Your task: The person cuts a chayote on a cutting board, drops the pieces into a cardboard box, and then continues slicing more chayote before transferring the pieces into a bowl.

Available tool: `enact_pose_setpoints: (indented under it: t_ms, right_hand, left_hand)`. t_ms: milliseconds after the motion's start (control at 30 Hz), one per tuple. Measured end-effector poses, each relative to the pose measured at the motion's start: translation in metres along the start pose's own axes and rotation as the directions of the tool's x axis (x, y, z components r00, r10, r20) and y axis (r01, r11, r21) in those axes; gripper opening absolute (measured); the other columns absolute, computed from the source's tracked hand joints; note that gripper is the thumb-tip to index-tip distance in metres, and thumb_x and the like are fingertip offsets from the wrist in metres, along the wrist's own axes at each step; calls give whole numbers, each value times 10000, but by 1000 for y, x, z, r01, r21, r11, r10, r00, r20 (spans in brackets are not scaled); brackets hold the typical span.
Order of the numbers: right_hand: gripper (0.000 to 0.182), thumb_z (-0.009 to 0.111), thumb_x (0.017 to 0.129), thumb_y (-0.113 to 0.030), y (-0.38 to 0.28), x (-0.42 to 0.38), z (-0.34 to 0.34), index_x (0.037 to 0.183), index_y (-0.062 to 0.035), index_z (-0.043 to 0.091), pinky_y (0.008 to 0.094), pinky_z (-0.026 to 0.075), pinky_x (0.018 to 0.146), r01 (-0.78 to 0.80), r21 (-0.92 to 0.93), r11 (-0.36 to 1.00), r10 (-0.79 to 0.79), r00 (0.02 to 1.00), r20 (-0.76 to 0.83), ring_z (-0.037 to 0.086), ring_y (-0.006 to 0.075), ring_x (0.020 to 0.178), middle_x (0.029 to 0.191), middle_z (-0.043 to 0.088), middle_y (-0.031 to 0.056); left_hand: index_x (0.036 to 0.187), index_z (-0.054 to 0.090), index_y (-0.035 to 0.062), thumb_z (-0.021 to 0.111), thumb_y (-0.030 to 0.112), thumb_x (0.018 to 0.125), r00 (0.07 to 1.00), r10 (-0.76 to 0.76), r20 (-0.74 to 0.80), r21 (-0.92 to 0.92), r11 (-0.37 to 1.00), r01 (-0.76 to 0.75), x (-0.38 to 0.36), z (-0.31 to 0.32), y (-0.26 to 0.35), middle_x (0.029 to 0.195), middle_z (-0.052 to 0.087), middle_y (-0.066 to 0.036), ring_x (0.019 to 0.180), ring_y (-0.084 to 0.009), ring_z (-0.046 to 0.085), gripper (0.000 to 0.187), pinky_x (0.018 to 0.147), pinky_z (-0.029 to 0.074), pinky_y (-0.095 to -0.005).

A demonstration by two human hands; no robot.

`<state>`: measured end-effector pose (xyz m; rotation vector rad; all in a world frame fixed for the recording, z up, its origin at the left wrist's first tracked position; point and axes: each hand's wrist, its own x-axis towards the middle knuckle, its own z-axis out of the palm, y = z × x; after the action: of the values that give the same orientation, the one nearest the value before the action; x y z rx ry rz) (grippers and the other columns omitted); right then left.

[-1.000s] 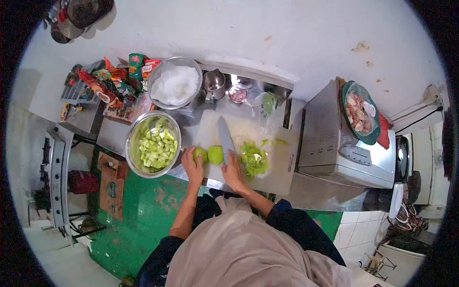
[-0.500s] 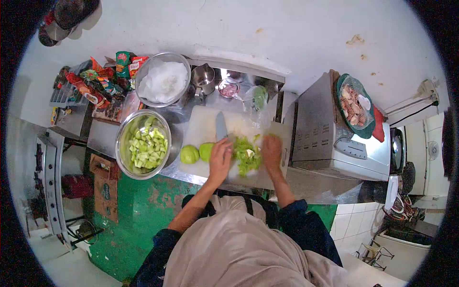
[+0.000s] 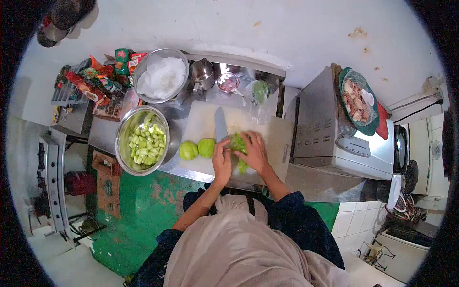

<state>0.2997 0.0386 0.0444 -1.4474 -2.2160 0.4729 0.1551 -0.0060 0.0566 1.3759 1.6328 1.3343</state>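
Steel counter (image 3: 110, 136) against a white wall; a cutting board (image 3: 275, 143) is laid on it. Green pieces (image 3: 237, 142) at board centre are cupped between both hands. The knife (image 3: 220, 125) is gripped by the left hand (image 3: 222, 160), blade toward 12 o'clock. The right hand (image 3: 255, 152) is curled over the pieces. Two green halves (image 3: 197, 149) lie at 9 o'clock of the hands, a bowl (image 3: 142, 141) of cubes beyond.

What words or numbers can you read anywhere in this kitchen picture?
None can be read.
The colourful snack packets carry printing, but it is too small and blurred.
The grey appliance has a control panel; any marks on it are too small.
The cardboard box on the floor shows dark marks, unreadable.
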Motion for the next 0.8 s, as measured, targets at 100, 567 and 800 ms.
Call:
enact_pose_setpoints:
  t_ms: [100,567,800]
  right_hand:
    - [616,685,728,-388,-10,-5,-3,1248,-102,519,503,247,1042,65,-161,985,-56,997,59,342,376,1227,1298,407,174]
    - [410,694,698,-173,20,-8,23,1086,-96,589,412,420,864,148,-95,984,-147,989,19,453,324,1050,1104,496,134]
    - [315,671,696,-86,33,11,15,1001,-23,630,384,458,813,55,106,993,-43,993,-106,548,322,926,942,561,158]
  left_hand:
    - [1117,538,2,456,-9,859,996,-80,-51,-66,995,76,1,2,5,1088,563,-148,1054,-276,532,272,935,393,-339]
    - [1115,543,3,461,14,893,947,-266,-179,-334,922,196,-11,5,6,1087,575,-95,1012,-179,528,237,907,397,-285]
    - [1090,563,31,441,110,926,877,-463,-133,-601,741,300,-19,11,9,1080,582,-66,970,-142,535,219,850,421,-268]
